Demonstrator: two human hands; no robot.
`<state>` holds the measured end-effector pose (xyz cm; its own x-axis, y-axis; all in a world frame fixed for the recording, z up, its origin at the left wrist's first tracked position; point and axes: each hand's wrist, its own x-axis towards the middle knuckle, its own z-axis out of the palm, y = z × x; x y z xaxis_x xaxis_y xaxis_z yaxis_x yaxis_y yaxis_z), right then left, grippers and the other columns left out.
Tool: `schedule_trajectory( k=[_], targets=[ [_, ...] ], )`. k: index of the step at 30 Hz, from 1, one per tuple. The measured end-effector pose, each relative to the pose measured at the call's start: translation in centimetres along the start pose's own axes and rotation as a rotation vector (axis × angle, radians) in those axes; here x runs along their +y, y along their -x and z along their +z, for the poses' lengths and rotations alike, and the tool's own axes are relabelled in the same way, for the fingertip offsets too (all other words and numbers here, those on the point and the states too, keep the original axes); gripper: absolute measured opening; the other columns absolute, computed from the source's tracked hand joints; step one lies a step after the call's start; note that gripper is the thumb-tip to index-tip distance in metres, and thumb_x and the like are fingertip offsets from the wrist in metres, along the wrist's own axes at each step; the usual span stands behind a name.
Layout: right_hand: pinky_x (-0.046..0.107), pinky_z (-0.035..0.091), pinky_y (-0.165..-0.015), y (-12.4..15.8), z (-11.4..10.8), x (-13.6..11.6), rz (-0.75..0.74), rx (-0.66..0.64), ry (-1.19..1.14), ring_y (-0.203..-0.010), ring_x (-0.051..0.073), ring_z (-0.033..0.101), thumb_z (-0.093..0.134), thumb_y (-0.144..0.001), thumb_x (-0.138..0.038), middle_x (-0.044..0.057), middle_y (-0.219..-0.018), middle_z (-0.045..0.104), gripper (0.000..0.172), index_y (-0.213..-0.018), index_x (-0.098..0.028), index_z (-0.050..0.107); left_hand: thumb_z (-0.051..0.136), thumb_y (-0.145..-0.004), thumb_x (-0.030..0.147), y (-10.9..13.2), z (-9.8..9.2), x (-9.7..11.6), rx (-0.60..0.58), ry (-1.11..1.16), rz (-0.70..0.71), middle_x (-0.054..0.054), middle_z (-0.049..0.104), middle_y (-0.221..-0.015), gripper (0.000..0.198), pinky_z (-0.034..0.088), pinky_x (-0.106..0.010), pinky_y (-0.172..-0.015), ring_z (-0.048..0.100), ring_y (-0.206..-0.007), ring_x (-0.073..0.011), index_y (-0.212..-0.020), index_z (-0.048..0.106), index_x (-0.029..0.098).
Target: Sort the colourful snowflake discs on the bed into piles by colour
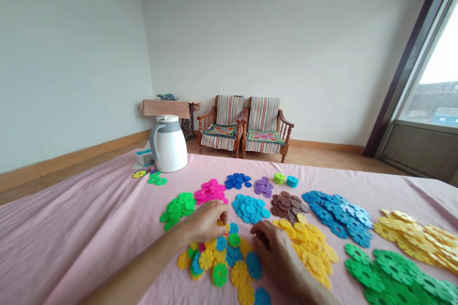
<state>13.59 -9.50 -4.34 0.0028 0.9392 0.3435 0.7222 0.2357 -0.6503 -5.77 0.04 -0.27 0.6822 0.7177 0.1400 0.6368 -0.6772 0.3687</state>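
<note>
A mixed pile of flower-shaped plastic discs point(205, 259), in yellow, blue and green with a little pink, lies spread on the pink tablecloth point(89, 228). Over its far side reaches my left hand point(209, 221), its fingers curled down and closed; a yellow edge shows by the fingertips, but whether they grip it is hidden. My right hand point(274, 243) rests at the pile's right side, fingers bent inward and closed, and what they hold, if anything, cannot be seen. Right beside it sits a heap of yellow discs point(315, 252). Light blue discs point(250, 207) lie just beyond both hands.
Sorted heaps surround the hands: green point(179, 207), pink point(211, 190), dark blue point(238, 180), purple point(264, 186) and brown point(289, 206) discs. Larger blue point(339, 214), pale yellow point(404, 228) and green point(397, 271) discs lie rightward. A white jug point(171, 147) stands far left.
</note>
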Motion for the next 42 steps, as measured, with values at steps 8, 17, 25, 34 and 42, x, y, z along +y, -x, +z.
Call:
schedule_trajectory(
  k=[8, 17, 25, 34, 42],
  targets=[
    [0.025, 0.04, -0.063, 0.1, 0.1, 0.1, 0.008, 0.014, 0.013, -0.073, 0.016, 0.056, 0.044, -0.079, -0.02, 0.002, -0.081, 0.064, 0.017, -0.083, -0.021, 0.061, 0.057, -0.065, 0.011, 0.1, 0.0, 1.1, -0.031, 0.063, 0.076, -0.003, 0.06, -0.085, 0.024, 0.04, -0.026, -0.073, 0.054, -0.085, -0.0193, -0.086, 0.064, 0.02],
    [0.024, 0.039, -0.061, 0.0, 0.1, 0.2, 0.003, 0.002, 0.011, -0.071, 0.015, 0.056, 0.043, -0.081, -0.022, 0.003, -0.08, 0.063, 0.018, -0.082, -0.02, 0.061, 0.055, -0.06, 0.006, -0.2, 0.3, 1.4, -0.025, 0.105, 0.074, -0.001, 0.059, -0.082, 0.026, 0.039, -0.023, -0.066, 0.054, -0.078, -0.017, -0.083, 0.058, 0.018],
    [0.023, 0.038, -0.058, 0.1, 0.3, 0.3, -0.018, 0.036, 0.015, -0.068, 0.014, 0.055, 0.043, -0.078, -0.02, 0.002, -0.077, 0.063, 0.017, -0.081, -0.02, 0.061, 0.051, -0.067, 0.01, -1.6, 1.2, 1.3, 0.077, 0.345, -0.047, 0.002, 0.056, -0.063, 0.012, 0.04, -0.02, -0.055, 0.055, -0.061, -0.0128, -0.075, 0.058, 0.016],
    [0.022, 0.036, -0.056, 0.0, 0.5, 0.5, -0.036, 0.016, -0.003, -0.067, 0.013, 0.054, 0.043, -0.079, -0.018, 0.0, -0.076, 0.062, 0.016, -0.08, -0.02, 0.059, 0.047, -0.067, 0.006, -2.5, 1.4, 0.7, 0.288, 0.379, -0.054, -0.002, 0.065, -0.078, 0.021, 0.042, -0.021, -0.062, 0.058, -0.071, -0.0131, -0.08, 0.061, 0.015],
    [0.024, 0.038, -0.06, 0.0, 0.3, 0.2, 0.002, 0.002, 0.021, -0.07, 0.015, 0.054, 0.044, -0.08, -0.019, 0.003, -0.079, 0.063, 0.016, -0.082, -0.019, 0.06, 0.066, -0.066, 0.015, 1.8, -0.9, 2.5, -0.084, 0.184, 0.21, 0.001, 0.064, -0.076, 0.005, 0.039, -0.022, -0.065, 0.056, -0.074, -0.0141, -0.07, 0.064, 0.018]
  ],
)
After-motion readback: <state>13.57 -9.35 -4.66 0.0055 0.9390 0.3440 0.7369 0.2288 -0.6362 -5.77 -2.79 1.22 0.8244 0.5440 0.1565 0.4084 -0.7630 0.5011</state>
